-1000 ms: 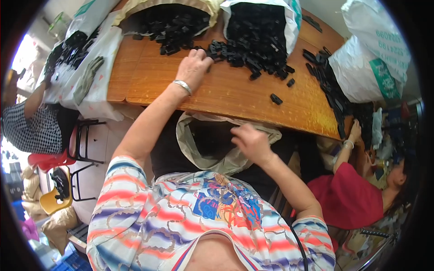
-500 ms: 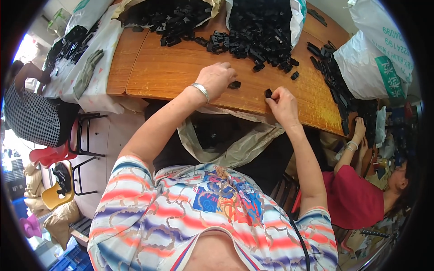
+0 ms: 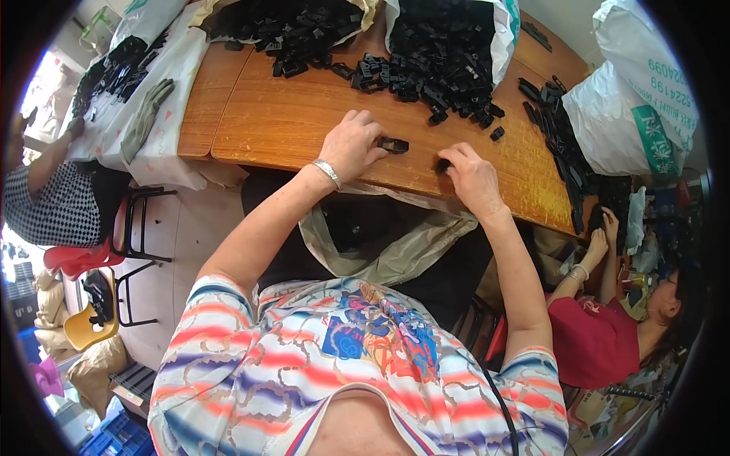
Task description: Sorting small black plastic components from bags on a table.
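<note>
My left hand is closed near the front of the wooden table, its fingertips gripping one end of a short black plastic part with an opening in its middle. A little to the right, my right hand pinches a smaller black plastic piece, mostly covered by the fingers. The two parts are apart. Beyond my hands, a heap of black plastic parts spills from a white sack, and one loose part lies off its near edge.
A second sack of black parts lies open at the far left. An open beige bag hangs below the table edge before me. Long black strips lie along the right side by a white sack. Co-workers sit left and right.
My left hand has moved slightly left and nearer, and more of its black part shows. My right hand has shifted a little left and down with its piece.
</note>
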